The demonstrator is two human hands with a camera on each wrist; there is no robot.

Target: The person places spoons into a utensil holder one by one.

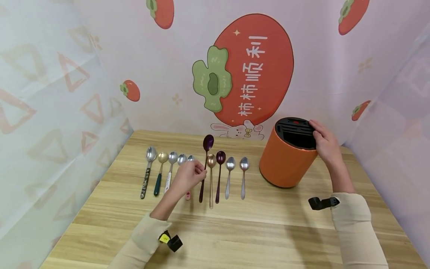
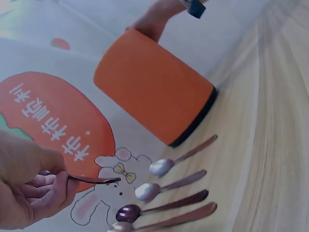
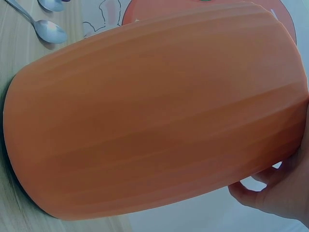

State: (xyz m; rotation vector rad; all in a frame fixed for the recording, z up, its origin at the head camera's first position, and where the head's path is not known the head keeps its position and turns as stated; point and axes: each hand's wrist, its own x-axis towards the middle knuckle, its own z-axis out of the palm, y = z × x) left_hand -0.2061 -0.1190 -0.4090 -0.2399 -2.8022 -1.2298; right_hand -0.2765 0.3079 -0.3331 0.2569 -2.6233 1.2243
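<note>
My left hand (image 1: 190,175) pinches the handle of a dark purple spoon (image 1: 208,142) between thumb and fingers. Its bowl points toward the back wall; in the left wrist view part of the dark handle (image 2: 94,180) juts from the fingertips. An orange cylindrical knife block (image 1: 285,164) with a black slotted top stands on the table to the right. Gripping its upper right rim is my right hand (image 1: 326,144). The block's orange side (image 3: 154,121) fills most of the right wrist view, hiding some of that hand's fingers.
Several spoons lie in a row: a patterned-handle one (image 1: 146,183) at far left, a green-handled one (image 1: 158,183), a copper one (image 1: 211,179), another purple one (image 1: 220,175) and two silver ones, the last (image 1: 243,179) nearest the block. A printed cloth (image 1: 168,67) hangs behind the wooden table (image 1: 252,231).
</note>
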